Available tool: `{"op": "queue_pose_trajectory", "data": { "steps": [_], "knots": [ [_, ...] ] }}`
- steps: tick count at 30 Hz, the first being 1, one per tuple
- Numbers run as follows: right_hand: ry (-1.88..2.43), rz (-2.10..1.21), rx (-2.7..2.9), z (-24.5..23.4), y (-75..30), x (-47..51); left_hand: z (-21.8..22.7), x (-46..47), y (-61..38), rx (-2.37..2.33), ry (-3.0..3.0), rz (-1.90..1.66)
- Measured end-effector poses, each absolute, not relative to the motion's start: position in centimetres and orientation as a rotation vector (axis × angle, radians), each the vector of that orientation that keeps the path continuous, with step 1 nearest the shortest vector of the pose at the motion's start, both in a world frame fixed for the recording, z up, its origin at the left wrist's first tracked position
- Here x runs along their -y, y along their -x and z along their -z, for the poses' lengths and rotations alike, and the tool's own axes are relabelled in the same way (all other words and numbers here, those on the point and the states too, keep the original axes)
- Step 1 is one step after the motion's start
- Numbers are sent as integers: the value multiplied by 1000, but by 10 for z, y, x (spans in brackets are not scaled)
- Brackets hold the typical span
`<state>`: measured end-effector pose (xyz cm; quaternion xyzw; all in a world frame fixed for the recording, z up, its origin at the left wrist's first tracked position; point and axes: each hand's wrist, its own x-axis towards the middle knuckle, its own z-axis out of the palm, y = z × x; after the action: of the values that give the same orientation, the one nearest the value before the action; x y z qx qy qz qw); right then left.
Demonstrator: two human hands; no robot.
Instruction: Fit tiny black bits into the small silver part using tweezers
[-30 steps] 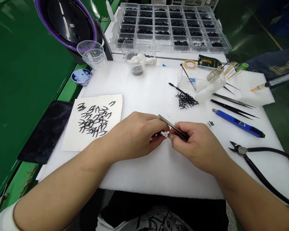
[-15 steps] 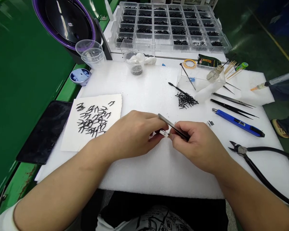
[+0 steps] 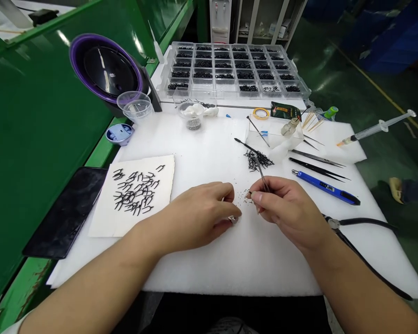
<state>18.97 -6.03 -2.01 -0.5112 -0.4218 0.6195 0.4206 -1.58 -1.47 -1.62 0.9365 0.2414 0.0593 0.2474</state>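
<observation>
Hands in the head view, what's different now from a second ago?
The right hand has drawn rightward and forward from the left hand; its slim metal tool swung from pointing left to forward, toward the black pile. The left hand keeps the small silver piece. The blue knife and white sheet stayed; the camera tilted up.

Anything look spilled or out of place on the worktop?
Yes: dark specks lie scattered on the white sheet between the left hand and right hand, looking like stray debris. The syringe also juts past the sheet's right edge.
</observation>
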Motion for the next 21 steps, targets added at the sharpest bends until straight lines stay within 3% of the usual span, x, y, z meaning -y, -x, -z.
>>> {"op": "queue_pose_trajectory", "data": {
  "steps": [7,13,21],
  "knots": [
    [1287,-1536,1070,21,-190,60,10,13,19,-699,-2466,-157],
    [1282,-1555,1056,20,-192,61,11,16,18,-761,-2331,-398],
    [1213,-1637,952,20,-193,62,11,15,18,-739,-2424,-230]
  ]
}}
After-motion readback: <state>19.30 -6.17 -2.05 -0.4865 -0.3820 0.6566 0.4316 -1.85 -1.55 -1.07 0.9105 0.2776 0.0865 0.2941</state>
